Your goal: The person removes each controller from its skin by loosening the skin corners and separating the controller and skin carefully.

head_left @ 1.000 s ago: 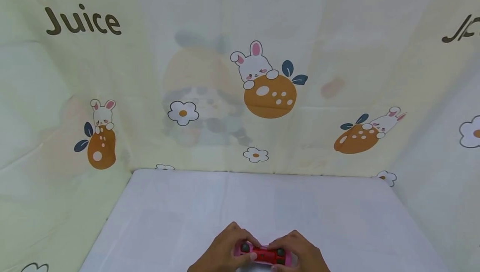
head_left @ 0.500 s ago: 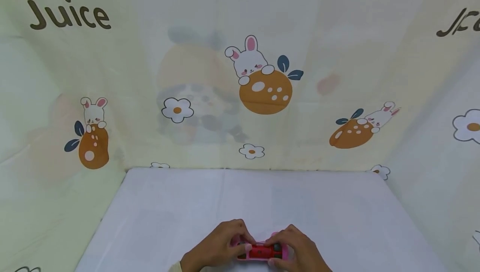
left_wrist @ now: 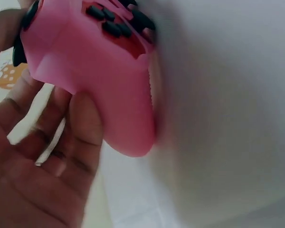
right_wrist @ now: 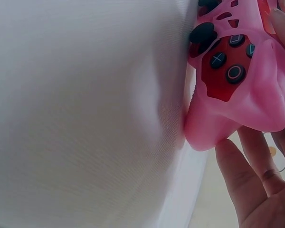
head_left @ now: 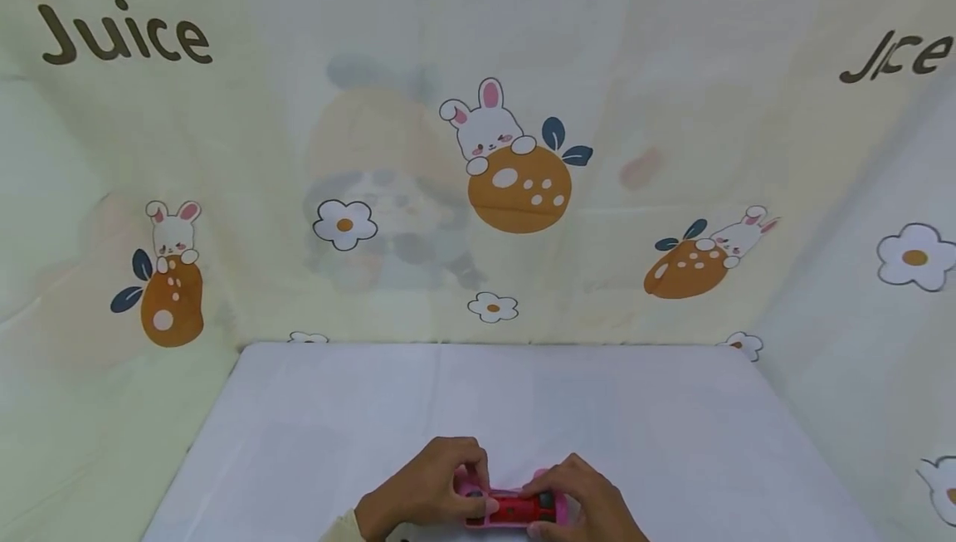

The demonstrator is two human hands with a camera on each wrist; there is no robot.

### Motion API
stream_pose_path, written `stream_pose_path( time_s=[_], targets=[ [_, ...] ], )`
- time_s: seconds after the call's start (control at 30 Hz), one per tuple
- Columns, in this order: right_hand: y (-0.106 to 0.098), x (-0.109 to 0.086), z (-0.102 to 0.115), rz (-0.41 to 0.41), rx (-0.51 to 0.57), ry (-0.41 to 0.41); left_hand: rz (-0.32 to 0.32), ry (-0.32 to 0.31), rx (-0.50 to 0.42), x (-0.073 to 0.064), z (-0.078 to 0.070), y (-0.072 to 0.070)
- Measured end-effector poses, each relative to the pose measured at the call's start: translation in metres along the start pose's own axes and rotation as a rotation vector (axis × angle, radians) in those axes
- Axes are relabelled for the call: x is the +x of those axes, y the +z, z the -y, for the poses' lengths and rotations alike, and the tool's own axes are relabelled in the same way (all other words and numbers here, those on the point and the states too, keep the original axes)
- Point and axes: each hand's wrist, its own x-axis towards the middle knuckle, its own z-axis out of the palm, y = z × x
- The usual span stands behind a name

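A red game controller (head_left: pixel 514 510) in a pink silicone cover (left_wrist: pixel 118 99) sits low in the head view, between both hands. My left hand (head_left: pixel 433 482) holds its left end, fingers bent over the far edge and thumb on the near side. At the other end, my right hand (head_left: pixel 590 499) grips the cover with fingers at the far edge and thumb near the front. Black direction buttons (left_wrist: pixel 109 21) show through the cover in the left wrist view. Round symbol buttons (right_wrist: pixel 227 64) appear in the right wrist view, where the cover looks creased and partly lifted around the grip.
A white table surface (head_left: pixel 373 409) lies under the hands. Behind it and at the sides hangs a pale cloth (head_left: pixel 403 19) printed with rabbits, oranges and flowers. A light sleeve (head_left: pixel 345 528) shows at the left wrist.
Both hands and the controller have shifted slightly left in the head view. The left hand's fingers have moved up and back along the far edge of the cover, its sleeve coming into view.
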Motion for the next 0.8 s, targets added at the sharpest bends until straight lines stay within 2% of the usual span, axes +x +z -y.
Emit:
stream_pose_path(
  time_s=[0.07, 0.13, 0.27, 0.37, 0.47, 0.7, 0.8],
  targets=[
    [0.001, 0.0, 0.0, 0.003, 0.006, -0.002, 0.043, 0.014, 0.009, 0.002, 0.003, -0.001],
    [0.001, 0.0, -0.001, 0.008, 0.008, -0.004, 0.112, 0.005, 0.016, 0.005, 0.006, -0.002],
    [0.0, 0.001, 0.001, 0.01, 0.021, -0.018, 0.259, -0.047, 0.023, 0.009, 0.007, -0.007],
    [0.001, 0.002, 0.002, 0.007, 0.032, -0.029, 0.317, -0.082, -0.017, 0.01, 0.004, -0.011],
    [0.0, 0.003, 0.003, 0.006, 0.029, -0.033, 0.332, -0.11, -0.093, 0.01, 0.002, -0.014],
    [-0.003, 0.005, 0.0, 0.025, -0.003, -0.031, 0.325, -0.226, -0.483, 0.005, 0.002, -0.01],
    [-0.001, 0.003, 0.0, 0.022, -0.003, -0.009, 0.302, -0.217, -0.545, 0.001, 0.007, -0.006]
  ],
)
